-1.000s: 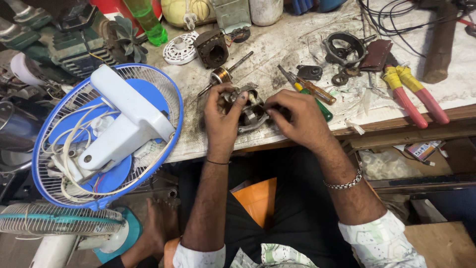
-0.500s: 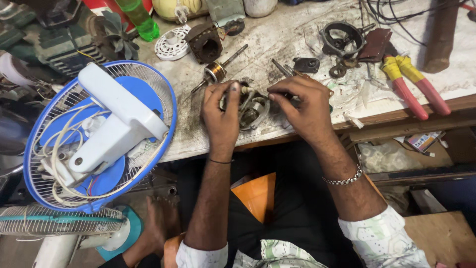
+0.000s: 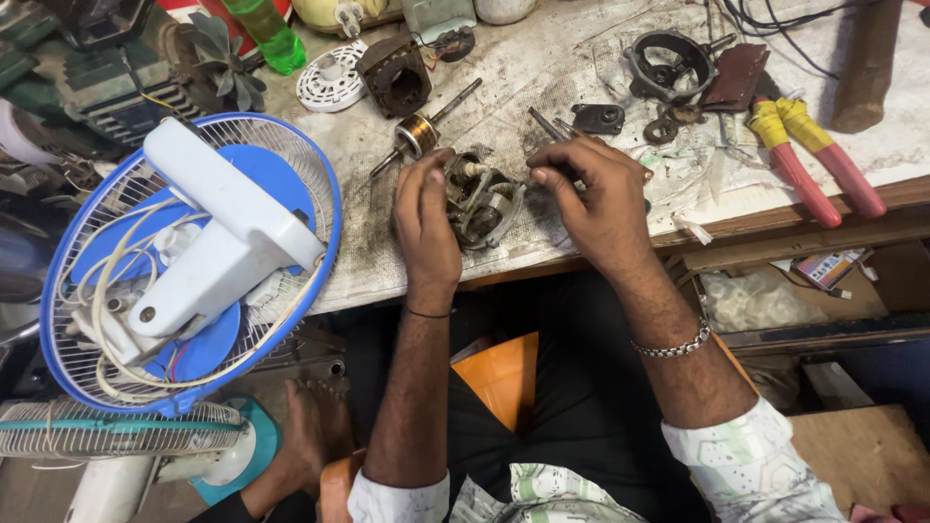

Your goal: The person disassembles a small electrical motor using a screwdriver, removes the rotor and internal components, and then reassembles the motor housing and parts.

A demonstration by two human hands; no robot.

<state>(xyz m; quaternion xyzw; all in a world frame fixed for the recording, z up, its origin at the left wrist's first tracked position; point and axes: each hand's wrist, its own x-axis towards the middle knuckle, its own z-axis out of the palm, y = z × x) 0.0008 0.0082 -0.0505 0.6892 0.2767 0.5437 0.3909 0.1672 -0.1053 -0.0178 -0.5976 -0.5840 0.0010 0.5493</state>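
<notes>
Right in front of me sits the fan motor (image 3: 481,201), a greasy grey metal housing with its innards showing, dark windings and pale metal brackets crossing the open face. It's resting on the grimy worktop (image 3: 542,87) near the front edge, tipped a little toward me. My left hand (image 3: 426,218) cups its left side, fingers curled over the rim. My right hand (image 3: 593,199) pinches at its right edge, thumb and forefinger touching the casing.
</notes>
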